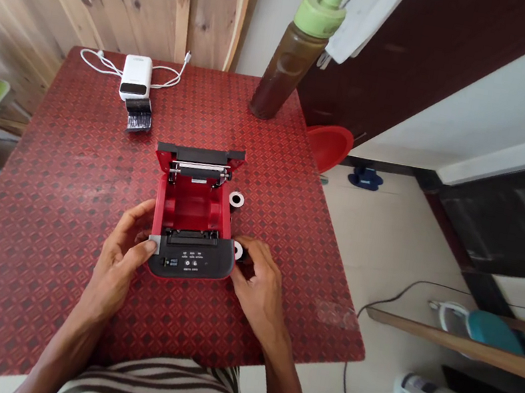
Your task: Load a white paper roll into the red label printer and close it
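Note:
A red and black label printer (189, 265) sits on the table with its lid (201, 157) raised and its red inner bay exposed. At its front left corner, my left hand (123, 253) is closed on the casing, thumb on a grey patch and fingers along the side. My right hand (260, 281) is curled against the front right corner, thumb and forefinger touching the casing. Between that thumb and forefinger shows a small white roll (237, 250), partly hidden; whether the fingers grip it is unclear. Another white roll (236, 199) with a dark core rests beside the printer.
A white device (137, 76) with a white cable (165, 81) and a dark strip (138, 115) is at the back left. A green-capped bottle (289, 59) stands at the back right edge of the red patterned table (97, 154). Beyond it is a red basin (329, 146).

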`<move>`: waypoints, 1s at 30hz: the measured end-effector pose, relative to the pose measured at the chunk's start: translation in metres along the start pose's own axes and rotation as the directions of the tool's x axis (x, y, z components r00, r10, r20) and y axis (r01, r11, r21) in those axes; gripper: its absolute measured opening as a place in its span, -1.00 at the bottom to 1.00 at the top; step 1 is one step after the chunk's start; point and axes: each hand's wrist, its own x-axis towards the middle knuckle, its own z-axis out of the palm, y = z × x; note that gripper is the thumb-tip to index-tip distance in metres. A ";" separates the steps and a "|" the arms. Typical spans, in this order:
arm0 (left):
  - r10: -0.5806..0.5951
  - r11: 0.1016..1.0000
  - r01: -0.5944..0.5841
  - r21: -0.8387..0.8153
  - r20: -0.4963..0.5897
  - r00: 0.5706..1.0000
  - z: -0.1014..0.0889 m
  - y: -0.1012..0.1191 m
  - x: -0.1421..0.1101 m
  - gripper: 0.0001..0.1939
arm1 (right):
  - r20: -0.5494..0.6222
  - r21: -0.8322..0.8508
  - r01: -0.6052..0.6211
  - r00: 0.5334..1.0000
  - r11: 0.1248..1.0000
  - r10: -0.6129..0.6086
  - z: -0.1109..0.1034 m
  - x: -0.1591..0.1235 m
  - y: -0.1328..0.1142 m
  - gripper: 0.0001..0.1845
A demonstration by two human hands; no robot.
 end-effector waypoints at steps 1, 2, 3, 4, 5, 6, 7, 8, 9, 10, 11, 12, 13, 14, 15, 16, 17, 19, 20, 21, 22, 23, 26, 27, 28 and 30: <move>-0.002 1.000 0.002 -0.004 0.007 1.000 0.000 0.000 0.000 -0.36 | -0.008 0.011 -0.006 1.000 1.000 0.007 -0.003 0.000 0.001 -0.76; -0.002 1.000 0.002 -0.008 0.014 1.000 0.000 0.001 0.000 -0.36 | -0.015 0.026 -0.023 1.000 0.999 0.023 -0.009 -0.001 0.001 -0.74; 0.000 1.000 0.000 -0.012 0.020 1.000 0.000 0.001 0.000 -0.36 | -0.020 0.046 -0.047 0.999 0.998 0.048 -0.017 -0.003 0.000 -0.72; 0.003 1.000 -0.003 -0.015 0.023 1.000 0.000 0.001 0.000 -0.37 | -0.020 0.070 -0.073 0.997 0.995 0.075 -0.029 -0.005 -0.002 -0.72; 0.007 1.000 -0.006 -0.017 0.025 1.000 0.000 0.000 0.000 -0.37 | -0.008 0.100 -0.096 0.995 0.990 0.098 -0.042 -0.007 -0.006 -0.73; 0.010 1.000 -0.010 -0.018 0.026 1.000 0.000 0.000 0.000 -0.38 | 0.005 0.132 -0.098 0.995 0.986 0.098 -0.056 -0.008 -0.012 -0.74; 0.012 1.000 -0.011 -0.019 0.027 1.000 0.000 0.000 0.000 -0.38 | 0.029 0.174 -0.070 0.997 0.982 0.066 -0.070 -0.008 -0.020 -0.75; 0.012 1.000 -0.012 -0.018 0.028 1.000 0.000 0.000 0.000 -0.39 | 0.057 0.236 -0.027 0.998 0.971 0.014 -0.083 -0.006 -0.030 -0.74; 0.011 1.000 -0.011 -0.016 0.028 1.000 0.000 0.000 -0.001 -0.39 | 0.099 0.292 0.023 0.994 0.956 -0.055 -0.095 -0.003 -0.040 -0.73; 0.007 1.000 -0.007 -0.011 0.029 1.000 0.001 0.000 -0.001 -0.39 | 0.200 0.315 0.034 0.975 0.949 -0.101 -0.103 0.002 -0.052 -0.70; 0.000 1.000 0.000 -0.004 0.029 1.000 0.001 0.001 -0.001 -0.38 | 0.285 0.317 0.041 0.949 0.947 -0.137 -0.108 0.009 -0.063 -0.71; -0.008 1.000 0.008 0.006 0.027 1.000 0.002 0.002 -0.002 -0.38 | 0.383 0.305 0.057 0.907 0.951 -0.177 -0.109 0.018 -0.074 -0.71; -0.016 1.000 0.015 0.017 0.022 1.000 0.003 0.003 -0.002 -0.38 | 0.438 0.279 0.095 0.873 0.956 -0.215 -0.106 0.028 -0.083 -0.72; -0.023 0.999 0.023 0.026 0.017 1.000 0.003 0.005 -0.003 -0.38 | 0.467 0.219 0.152 0.851 0.964 -0.240 -0.100 0.037 -0.091 -0.71; -0.030 0.999 0.030 0.032 0.014 0.999 0.004 0.006 -0.003 -0.38 | 0.457 0.145 0.235 0.846 0.961 -0.276 -0.090 0.047 -0.097 -0.69; -0.035 0.999 0.034 0.032 0.014 0.999 0.005 0.007 -0.003 -0.38 | 0.448 0.056 0.312 0.841 0.948 -0.303 -0.079 0.056 -0.102 -0.67; -0.037 0.999 0.037 0.029 0.017 0.999 0.005 0.009 -0.003 -0.38 | 0.441 -0.030 0.376 0.836 0.926 -0.325 -0.066 0.063 -0.106 -0.66; -0.036 0.999 0.036 0.018 0.028 0.999 0.006 0.010 -0.003 -0.39 | 0.456 -0.185 0.460 0.823 0.868 -0.339 -0.042 0.075 -0.110 -0.67; -0.033 0.999 0.033 0.014 0.032 0.999 0.006 0.011 -0.002 -0.39 | 0.474 -0.258 0.480 0.819 0.839 -0.323 -0.033 0.079 -0.112 -0.70; -0.029 1.000 0.028 0.012 0.036 0.999 0.006 0.011 -0.002 -0.40 | 0.495 -0.327 0.489 0.818 0.809 -0.294 -0.025 0.082 -0.114 -0.73; -0.024 1.000 0.024 0.013 0.039 0.999 0.006 0.012 -0.002 -0.40 | 0.512 -0.391 0.488 0.820 0.781 -0.256 -0.019 0.085 -0.116 -0.76; -0.021 1.000 0.021 0.015 0.042 0.999 0.006 0.012 -0.002 -0.40 | 0.524 -0.446 0.481 0.824 0.755 -0.215 -0.015 0.087 -0.118 -0.79; -0.028 1.000 0.027 0.015 0.051 0.998 0.006 0.013 -0.003 -0.41 | 0.537 -0.533 0.447 0.835 0.718 -0.121 -0.009 0.093 -0.125 -0.80; -0.035 0.999 0.034 0.014 0.054 0.998 0.006 0.013 -0.003 -0.41 | 0.539 -0.548 0.437 0.837 0.714 -0.099 -0.008 0.095 -0.126 -0.79; -0.042 0.999 0.042 0.012 0.055 0.998 0.005 0.013 -0.003 -0.41 | 0.541 -0.559 0.429 0.837 0.710 -0.080 -0.007 0.097 -0.128 -0.78; -0.051 0.999 0.050 0.011 0.058 0.997 0.005 0.013 -0.003 -0.39 | 0.541 -0.575 0.422 0.839 0.701 -0.061 -0.005 0.099 -0.128 -0.75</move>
